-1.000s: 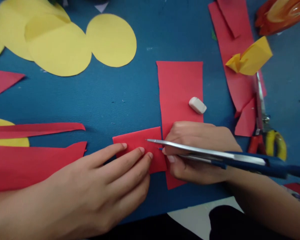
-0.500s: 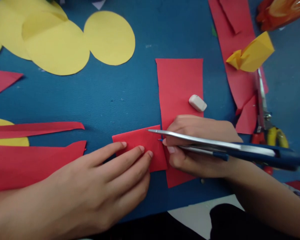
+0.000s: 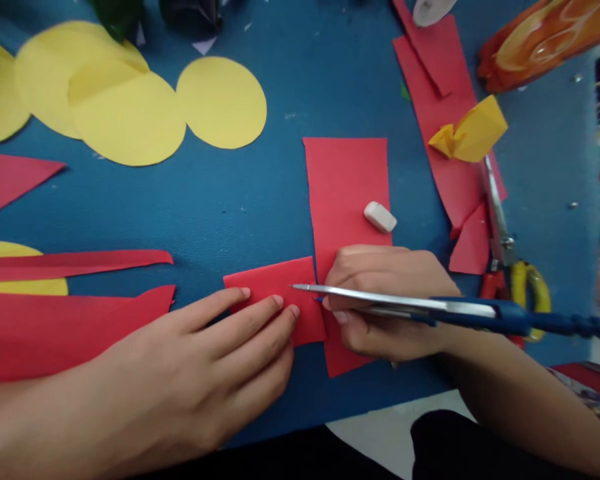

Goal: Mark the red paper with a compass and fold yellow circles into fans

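Note:
My left hand (image 3: 200, 373) lies flat, with three fingertips pressing a small red paper piece (image 3: 275, 293) onto the blue table (image 3: 240, 200). My right hand (image 3: 390, 300) is closed just right of that piece, resting on a long red paper rectangle (image 3: 345, 193). It grips blue-handled scissors (image 3: 430, 307) by the blades. The shut blades point left, with the tip over the small piece. A small blue tip shows at the fingertips; I cannot tell what it belongs to. A white eraser (image 3: 380, 217) lies on the rectangle just beyond my right hand.
Yellow paper circles (image 3: 220, 100) lie at the back left, red strips (image 3: 75, 263) and scraps at the left. More red scraps (image 3: 440, 107), a crumpled yellow paper (image 3: 473, 133), yellow-and-red-handled scissors (image 3: 505, 253) and an orange wrapper (image 3: 535, 37) lie at the right.
The view has shifted so the table items sit lower and further left. Both hands stay on the red pieces, and the scissors' tip has barely moved.

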`<action>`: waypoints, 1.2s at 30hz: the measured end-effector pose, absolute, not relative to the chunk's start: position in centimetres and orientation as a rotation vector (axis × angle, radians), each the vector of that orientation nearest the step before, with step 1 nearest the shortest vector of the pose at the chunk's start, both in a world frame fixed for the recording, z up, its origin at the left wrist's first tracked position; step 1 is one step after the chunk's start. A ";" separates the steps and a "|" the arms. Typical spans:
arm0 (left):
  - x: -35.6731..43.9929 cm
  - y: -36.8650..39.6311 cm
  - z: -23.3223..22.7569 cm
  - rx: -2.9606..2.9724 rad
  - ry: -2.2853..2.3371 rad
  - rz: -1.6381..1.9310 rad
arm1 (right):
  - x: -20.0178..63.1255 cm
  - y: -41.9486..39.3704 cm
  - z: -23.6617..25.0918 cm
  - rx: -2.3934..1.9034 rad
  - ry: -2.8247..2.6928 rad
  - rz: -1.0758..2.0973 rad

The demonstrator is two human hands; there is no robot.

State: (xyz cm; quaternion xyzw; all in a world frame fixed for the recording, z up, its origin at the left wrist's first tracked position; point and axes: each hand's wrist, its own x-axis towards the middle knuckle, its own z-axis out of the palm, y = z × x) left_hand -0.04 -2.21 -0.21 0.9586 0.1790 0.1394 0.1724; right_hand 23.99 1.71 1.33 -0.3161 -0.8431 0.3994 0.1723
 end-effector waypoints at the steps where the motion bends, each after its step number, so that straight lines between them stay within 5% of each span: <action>1: 0.0 -2.2 -0.3 2.720 0.505 0.408 | 24.0 1.7 1.3 -0.895 -2.389 1.126; 36: -0.1 -2.4 -0.6 2.740 0.509 0.473 | 24.0 1.4 0.9 -0.797 -2.482 0.994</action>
